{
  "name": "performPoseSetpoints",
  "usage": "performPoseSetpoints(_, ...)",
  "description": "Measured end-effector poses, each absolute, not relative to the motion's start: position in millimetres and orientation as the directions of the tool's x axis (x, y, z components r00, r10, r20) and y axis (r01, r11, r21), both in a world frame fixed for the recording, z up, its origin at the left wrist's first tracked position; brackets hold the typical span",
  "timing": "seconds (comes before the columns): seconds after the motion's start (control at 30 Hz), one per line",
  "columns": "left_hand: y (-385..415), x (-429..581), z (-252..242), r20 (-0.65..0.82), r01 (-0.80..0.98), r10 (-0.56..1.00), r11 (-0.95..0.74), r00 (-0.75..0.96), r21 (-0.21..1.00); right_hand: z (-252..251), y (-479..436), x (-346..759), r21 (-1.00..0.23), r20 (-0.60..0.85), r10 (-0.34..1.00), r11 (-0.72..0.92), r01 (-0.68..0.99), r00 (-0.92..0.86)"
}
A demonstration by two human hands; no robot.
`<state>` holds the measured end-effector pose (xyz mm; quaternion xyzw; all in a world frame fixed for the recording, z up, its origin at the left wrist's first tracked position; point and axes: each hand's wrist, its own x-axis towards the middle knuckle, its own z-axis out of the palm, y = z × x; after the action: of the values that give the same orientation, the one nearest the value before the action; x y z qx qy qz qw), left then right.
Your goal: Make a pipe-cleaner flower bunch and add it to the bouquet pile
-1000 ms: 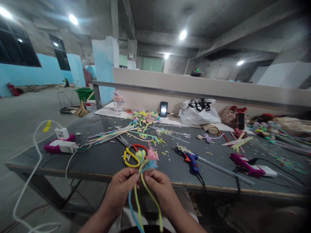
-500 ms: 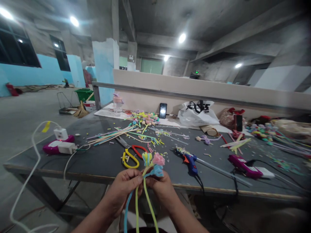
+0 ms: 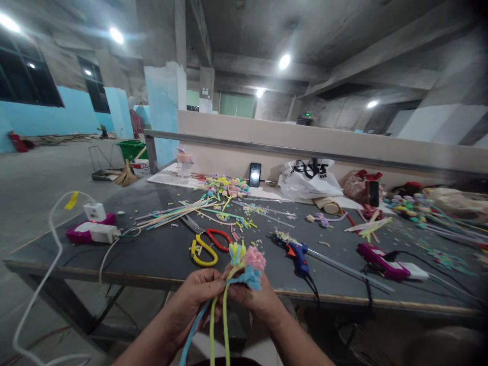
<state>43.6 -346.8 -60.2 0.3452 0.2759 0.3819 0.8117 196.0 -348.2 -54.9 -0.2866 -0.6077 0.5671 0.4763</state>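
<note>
Both hands meet at the table's front edge around a small bunch of pipe-cleaner flowers [image 3: 254, 259] with pink, blue and yellow-and-white heads. My left hand [image 3: 200, 295] pinches the stems just below the heads. From the other side, my right hand [image 3: 255, 297] grips the same bunch, its fingers partly hidden behind the blue head. Two yellow-green stems [image 3: 225, 325] and a blue stem [image 3: 192, 333] hang down toward my lap. Just beyond the hands lie scissors [image 3: 206, 249] with one yellow and one red handle. A blue hot glue gun [image 3: 301, 259] with a long clear glue stick rests to the right.
Loose pipe cleaners [image 3: 177, 213] and a heap of small flowers [image 3: 229, 185] lie behind the scissors, among scattered clippings. Purple power strips [image 3: 91, 229] with trailing cables sit at both sides. A phone [image 3: 255, 174], a white bag [image 3: 310, 178] and a bottle [image 3: 184, 165] stand along the back.
The flower bunch has shifted slightly right and turned in my fingers. The hanging stems have swung left, the yellow-green ones now closer together. Both hands keep their grip.
</note>
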Motion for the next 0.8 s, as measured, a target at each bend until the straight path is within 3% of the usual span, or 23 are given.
performPoseSetpoints(0.47,-348.8,45.2,-61.9,-0.228,-0.39,0.787,0.507,0.573,0.769,-48.6,-353.1,197.7,-0.932,0.302,0.879,0.353,0.079,-0.369)
performPoseSetpoints(0.8,-353.3,50.3,-58.8,-0.196,-0.386,0.837,0.427,0.511,0.818,-71.4,-356.9,194.3,-0.948,0.25,0.928,0.175,-0.267,-0.278)
